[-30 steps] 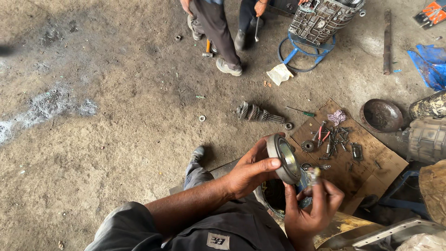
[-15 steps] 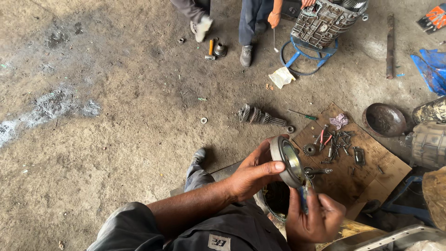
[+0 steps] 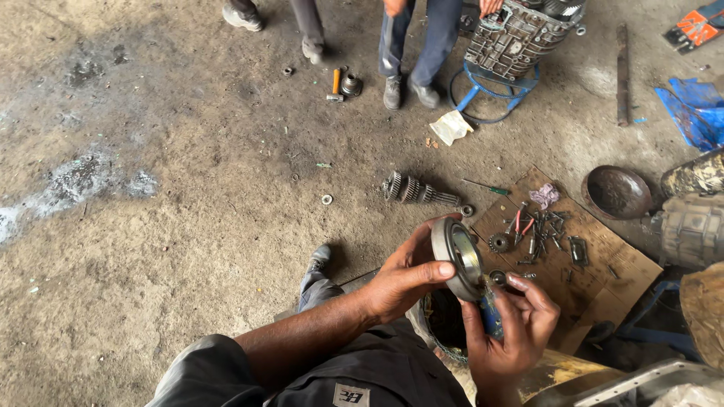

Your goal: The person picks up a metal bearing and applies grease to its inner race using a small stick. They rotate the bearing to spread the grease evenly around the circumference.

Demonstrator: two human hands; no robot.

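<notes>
One gearbox housing (image 3: pixel 524 34) up top by two standing people, one cardboard sheet (image 3: pixel 603 260) of bolts, one gear shaft (image 3: pixel 418 191) on the floor. Left hand (image 3: pixel 403 279) fingers clamped round one metal ring (image 3: pixel 457 258), held above the lap; right hand (image 3: pixel 509 332) curled tight on one blue-handled tool (image 3: pixel 490 316) touching it.

Open concrete floor (image 3: pixel 151 249) to my left, nothing in the way there but a small washer (image 3: pixel 326 200). Ahead, the gear shaft (image 3: pixel 418 191) lies just beyond the hands. Right side is tight: wooden board (image 3: pixel 603 264) crowded with bolts, pliers (image 3: pixel 522 223) and a small gear (image 3: pixel 498 243), then the round pan (image 3: pixel 616 192) and gearbox casing (image 3: pixel 690 226). Two people's legs (image 3: pixel 411 45) and the housing on the blue stand (image 3: pixel 520 34) block the far side.
</notes>
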